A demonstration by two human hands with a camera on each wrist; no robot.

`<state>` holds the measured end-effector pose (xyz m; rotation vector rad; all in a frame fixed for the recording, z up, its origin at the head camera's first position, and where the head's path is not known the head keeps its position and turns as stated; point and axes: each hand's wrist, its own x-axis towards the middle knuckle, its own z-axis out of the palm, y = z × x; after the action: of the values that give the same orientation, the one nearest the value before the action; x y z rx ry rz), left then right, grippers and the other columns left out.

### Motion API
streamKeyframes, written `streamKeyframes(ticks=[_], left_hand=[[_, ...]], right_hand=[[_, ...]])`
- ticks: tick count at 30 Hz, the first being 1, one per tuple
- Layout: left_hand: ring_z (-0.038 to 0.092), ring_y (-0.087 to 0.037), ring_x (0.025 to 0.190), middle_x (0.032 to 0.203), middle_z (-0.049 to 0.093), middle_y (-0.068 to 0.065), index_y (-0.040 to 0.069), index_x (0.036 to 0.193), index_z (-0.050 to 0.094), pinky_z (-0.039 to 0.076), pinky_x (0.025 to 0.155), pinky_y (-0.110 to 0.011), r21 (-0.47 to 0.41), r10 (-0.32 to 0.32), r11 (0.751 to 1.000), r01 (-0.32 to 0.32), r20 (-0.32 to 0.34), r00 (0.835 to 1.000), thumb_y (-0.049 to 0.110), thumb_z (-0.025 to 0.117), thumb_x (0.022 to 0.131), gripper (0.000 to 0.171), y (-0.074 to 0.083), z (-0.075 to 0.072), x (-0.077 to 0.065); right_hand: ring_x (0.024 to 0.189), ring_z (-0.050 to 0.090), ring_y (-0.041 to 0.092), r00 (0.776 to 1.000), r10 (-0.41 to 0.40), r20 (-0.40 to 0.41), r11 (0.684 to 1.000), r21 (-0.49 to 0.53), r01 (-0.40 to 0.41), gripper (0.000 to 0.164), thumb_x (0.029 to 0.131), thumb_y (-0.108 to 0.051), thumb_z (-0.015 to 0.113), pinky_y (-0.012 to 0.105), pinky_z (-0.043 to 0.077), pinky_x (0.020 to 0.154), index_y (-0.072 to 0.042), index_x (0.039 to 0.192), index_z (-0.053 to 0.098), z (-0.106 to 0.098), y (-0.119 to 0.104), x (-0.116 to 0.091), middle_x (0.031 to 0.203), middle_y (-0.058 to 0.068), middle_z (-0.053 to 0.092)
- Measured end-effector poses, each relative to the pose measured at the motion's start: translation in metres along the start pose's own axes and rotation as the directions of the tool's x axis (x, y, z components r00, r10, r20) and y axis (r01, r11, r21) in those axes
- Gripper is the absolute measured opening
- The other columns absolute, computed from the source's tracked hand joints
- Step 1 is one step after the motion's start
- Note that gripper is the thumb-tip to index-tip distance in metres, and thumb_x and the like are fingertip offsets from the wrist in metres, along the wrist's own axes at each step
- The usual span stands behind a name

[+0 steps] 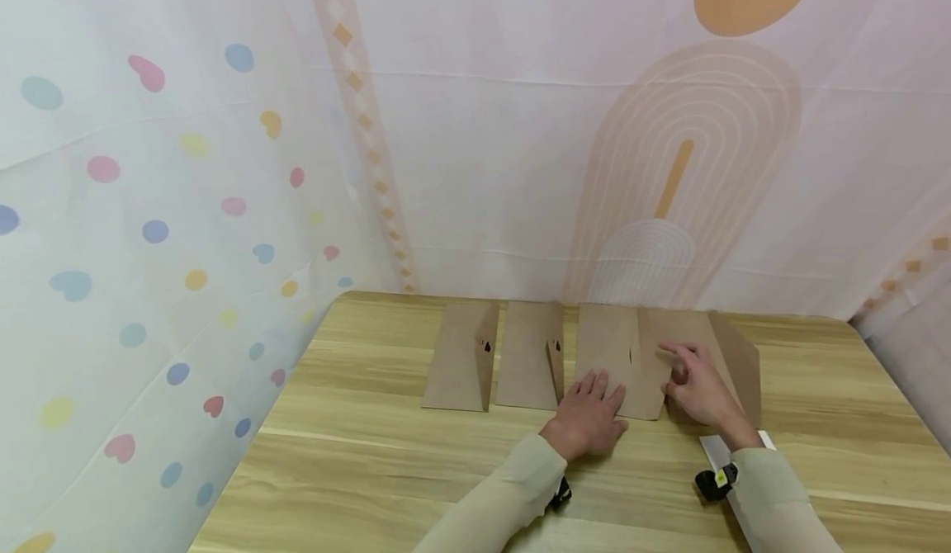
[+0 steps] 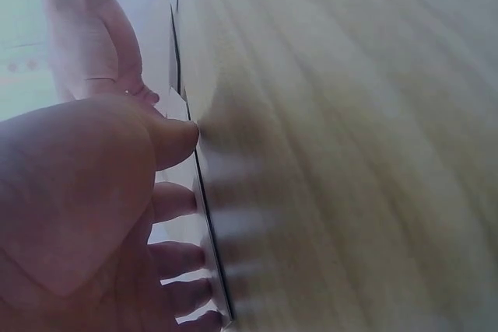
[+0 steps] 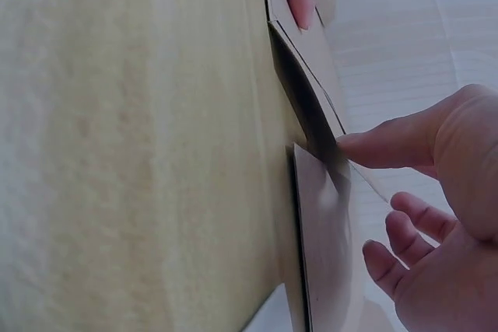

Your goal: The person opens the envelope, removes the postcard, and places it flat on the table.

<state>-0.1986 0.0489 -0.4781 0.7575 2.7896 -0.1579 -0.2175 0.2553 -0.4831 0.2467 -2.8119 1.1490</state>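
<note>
A creased brown cardboard sheet (image 1: 607, 334) lies at the back of the table, its right end panel (image 1: 739, 363) angled off a fold. My left hand (image 1: 589, 417) rests flat with spread fingers on the sheet's near left part. Over the middle panels is my right hand (image 1: 698, 386), index finger stretched out to the left. In the right wrist view, its thumb (image 3: 389, 141) touches a panel that tilts up off the table, while the other fingers bend loosely. Two similar folded cardboard pieces, one at far left (image 1: 455, 363) and one beside it (image 1: 524, 355), have upright flaps with small dark slots.
A white strip (image 1: 715, 451) lies under my right forearm, running toward the near edge. The wood-grain table (image 1: 357, 454) ends at a patterned curtain (image 1: 483, 165) behind the cardboard and another dotted curtain (image 1: 186, 248) on the left.
</note>
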Motion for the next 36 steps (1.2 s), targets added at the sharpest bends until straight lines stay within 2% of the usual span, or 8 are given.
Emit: streamKeyframes(ticks=[5,12,17,20,24,27,32,36], left_hand=[[0.015,-0.013,0.152,0.165,0.018,0.004,0.035,0.157,0.026,0.02,0.12,-0.029,-0.004,0.002,1.0,-0.002,0.005,1.0,0.053,0.036,0.104,0.057,0.0,0.0,0.0],[0.015,-0.013,0.152,0.165,0.018,0.005,0.035,0.157,0.025,0.02,0.12,-0.029,-0.011,0.003,1.0,-0.003,0.009,1.0,0.053,0.036,0.104,0.058,0.0,0.001,0.0],[0.015,-0.013,0.152,0.165,0.018,0.004,0.034,0.157,0.026,0.02,0.12,-0.03,-0.011,0.003,1.0,-0.003,0.004,1.0,0.053,0.037,0.104,0.058,0.0,0.002,0.001],[0.015,-0.014,0.152,0.165,0.018,0.004,0.034,0.157,0.026,0.021,0.12,-0.03,-0.009,0.0,1.0,0.0,0.002,1.0,0.054,0.038,0.103,0.059,0.0,0.003,0.002],[0.015,-0.013,0.152,0.165,0.017,0.004,0.035,0.157,0.025,0.021,0.12,-0.03,-0.003,-0.003,1.0,0.003,0.007,1.0,0.054,0.037,0.103,0.059,0.0,0.003,0.002],[0.015,-0.013,0.152,0.165,0.018,0.004,0.035,0.158,0.025,0.021,0.119,-0.03,0.002,-0.003,1.0,0.003,0.008,1.0,0.055,0.037,0.103,0.059,0.0,0.003,0.003],[0.016,-0.014,0.152,0.165,0.018,0.004,0.034,0.158,0.025,0.022,0.119,-0.03,0.004,-0.001,1.0,0.001,0.004,1.0,0.054,0.036,0.104,0.059,0.0,0.003,0.002],[0.015,-0.014,0.152,0.165,0.017,0.004,0.034,0.158,0.024,0.021,0.119,-0.03,0.003,0.002,1.0,-0.002,0.001,1.0,0.054,0.036,0.104,0.059,0.0,0.003,0.001]], right_hand=[[0.115,0.042,0.045,1.0,-0.027,-0.011,1.0,-0.015,0.027,0.062,0.075,0.013,0.07,0.06,0.037,0.095,0.009,0.134,0.052,0.001,0.0,0.002,0.124,0.032,0.046],[0.086,0.058,0.029,0.997,-0.074,0.033,0.996,-0.047,0.075,0.061,0.075,0.016,0.07,0.047,0.048,0.077,0.01,0.133,0.051,0.0,0.0,0.008,0.103,0.023,0.063],[0.092,0.064,0.035,0.993,-0.101,0.056,0.992,-0.064,0.104,0.057,0.077,0.015,0.068,0.052,0.051,0.081,0.009,0.131,0.052,0.002,-0.003,0.013,0.102,0.024,0.067],[0.091,0.064,0.034,0.99,-0.111,0.085,0.991,-0.061,0.116,0.055,0.078,0.014,0.067,0.052,0.051,0.08,0.009,0.131,0.053,0.003,-0.005,0.017,0.105,0.024,0.067],[0.089,0.064,0.029,0.987,-0.1,0.126,0.994,-0.034,0.105,0.046,0.083,0.012,0.066,0.044,0.053,0.077,0.009,0.127,0.056,0.005,-0.005,0.022,0.108,0.023,0.067],[0.088,0.065,0.027,0.988,-0.087,0.128,0.995,-0.036,0.093,0.037,0.085,0.009,0.065,0.041,0.053,0.076,0.01,0.122,0.06,0.006,-0.004,0.027,0.105,0.021,0.069],[0.09,0.065,0.03,0.991,-0.055,0.119,0.997,-0.054,0.062,0.027,0.088,0.003,0.062,0.044,0.053,0.079,0.012,0.114,0.064,0.006,-0.004,0.034,0.099,0.02,0.069],[0.095,0.065,0.035,0.993,0.003,0.122,0.998,-0.065,0.005,0.025,0.09,-0.002,0.059,0.047,0.053,0.082,0.011,0.111,0.066,0.007,-0.005,0.038,0.104,0.024,0.069]])
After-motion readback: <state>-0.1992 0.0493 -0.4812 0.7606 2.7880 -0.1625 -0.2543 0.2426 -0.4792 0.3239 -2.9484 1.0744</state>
